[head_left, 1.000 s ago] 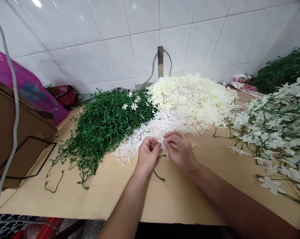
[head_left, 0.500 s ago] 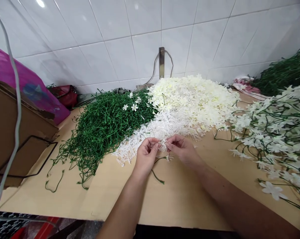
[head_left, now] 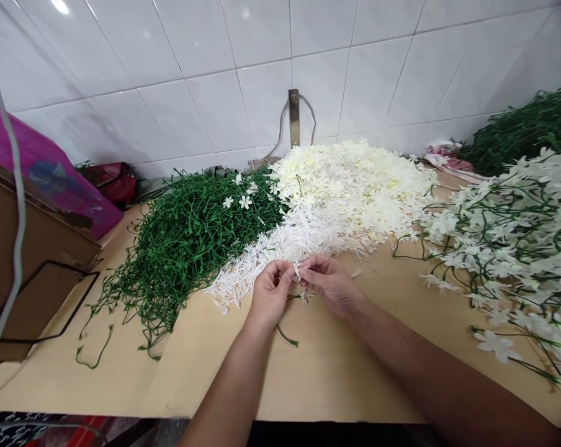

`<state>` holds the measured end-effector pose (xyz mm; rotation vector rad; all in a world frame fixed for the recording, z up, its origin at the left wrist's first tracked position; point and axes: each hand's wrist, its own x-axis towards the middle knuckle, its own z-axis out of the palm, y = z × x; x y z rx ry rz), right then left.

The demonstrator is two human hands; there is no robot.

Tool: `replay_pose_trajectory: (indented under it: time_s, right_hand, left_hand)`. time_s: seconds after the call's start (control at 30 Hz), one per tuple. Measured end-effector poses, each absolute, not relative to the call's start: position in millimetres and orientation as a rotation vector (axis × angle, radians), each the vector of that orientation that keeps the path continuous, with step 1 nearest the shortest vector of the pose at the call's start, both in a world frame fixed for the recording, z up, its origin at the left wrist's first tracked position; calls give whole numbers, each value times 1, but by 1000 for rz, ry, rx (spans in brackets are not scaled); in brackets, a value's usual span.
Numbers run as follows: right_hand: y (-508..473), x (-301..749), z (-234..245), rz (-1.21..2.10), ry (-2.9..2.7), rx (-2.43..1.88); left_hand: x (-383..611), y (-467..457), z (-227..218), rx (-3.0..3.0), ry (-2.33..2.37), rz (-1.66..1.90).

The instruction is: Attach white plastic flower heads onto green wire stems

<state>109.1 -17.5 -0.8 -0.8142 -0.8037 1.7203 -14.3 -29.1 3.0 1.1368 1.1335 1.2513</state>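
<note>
Between my two hands is a small white artificial flower (head_left: 296,270), pinched at the fingertips. My left hand (head_left: 275,287) is closed on its left side, thumb against forefinger. From the right, my right hand (head_left: 329,282) pinches the same flower; a thin white piece seems to show at its fingertips. Just below the hands a green stem (head_left: 287,337) with a white flower lies on the brown tabletop (head_left: 327,385). Directly behind the hands spreads a heap of thin white stamen pieces (head_left: 299,233).
A pile of green plastic stems (head_left: 201,230) lies left, loose cream blossoms (head_left: 355,177) at the back. Finished-looking stemmed flowers (head_left: 532,230) are heaped right, more green stems (head_left: 532,127) behind them. A cardboard box (head_left: 29,261) and pink bag (head_left: 52,167) stand left, near a hanging cable (head_left: 17,205).
The view has shifted slightly, so most things appear a little further left. Both hands remain together, and the white flower between the fingertips now shows more clearly.
</note>
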Motion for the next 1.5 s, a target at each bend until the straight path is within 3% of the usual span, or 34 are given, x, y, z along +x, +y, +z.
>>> replay_pose_trajectory:
  time_s: [0.53, 0.73, 0.93, 1.1, 1.3, 1.5]
  right_hand:
    - [-11, 121, 6, 1587, -959, -942]
    - [-3, 139, 5, 1541, -901, -932]
    - [-5, 141, 7, 1554, -913, -920]
    - [-7, 142, 7, 1564, -910, -890]
    - [-8, 142, 9, 1622, -896, -836]
    - [-9, 140, 10, 1596, -939, -843]
  left_hand:
    - [-21, -36, 10, 1462, 1361, 1176]
    - [-50, -78, 23, 2175, 1327, 681]
    - [-54, -90, 13, 2432, 1403, 401]
    - [-53, -76, 13, 2304, 1443, 599]
    - [-48, -41, 31, 1537, 1362, 1174]
    - [-25, -21, 24, 1099, 1112, 1182]
